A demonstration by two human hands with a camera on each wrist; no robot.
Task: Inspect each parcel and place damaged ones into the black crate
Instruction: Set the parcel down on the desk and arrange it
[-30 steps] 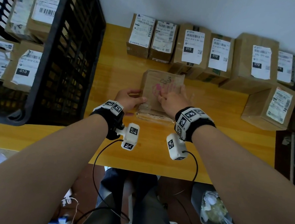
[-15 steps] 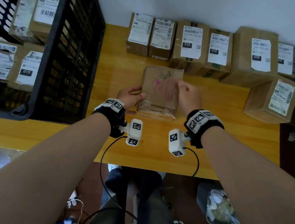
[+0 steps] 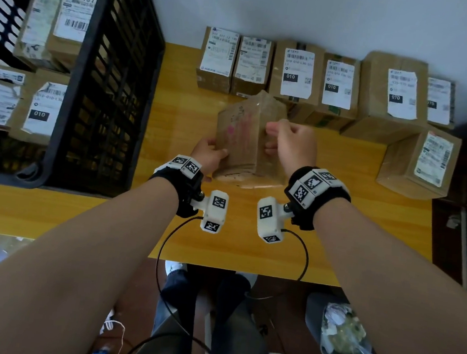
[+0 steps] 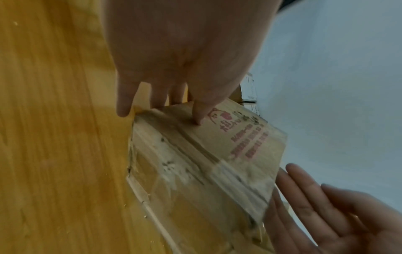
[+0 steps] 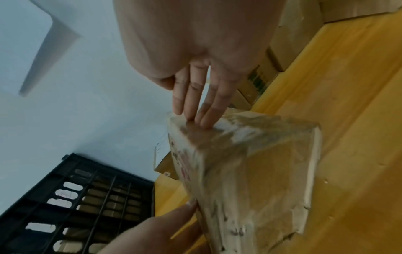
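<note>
A scuffed, taped brown parcel point(image 3: 245, 140) with pink print stands tilted up on its near edge at the table's middle. My left hand point(image 3: 208, 153) holds its left side, thumb on the printed face point(image 4: 245, 142), fingers behind. My right hand point(image 3: 291, 145) is at the upper right edge, and its straight fingers point(image 5: 204, 110) press on the taped side point(image 5: 250, 163). The tape looks wrinkled with white torn patches point(image 4: 174, 168). The black crate point(image 3: 102, 89) stands to the left of the parcel and holds several labelled parcels point(image 3: 42, 108).
A row of labelled cardboard parcels point(image 3: 296, 73) lines the back of the yellow wooden table point(image 3: 247, 251) against the wall. One more box point(image 3: 420, 163) sits at the right. A bin with plastic point(image 3: 345, 335) stands on the floor below the front edge.
The parcel lay flat and has been tipped up onto its near edge. My right hand moved from its top face to its right edge; the left hand stayed at the left side.
</note>
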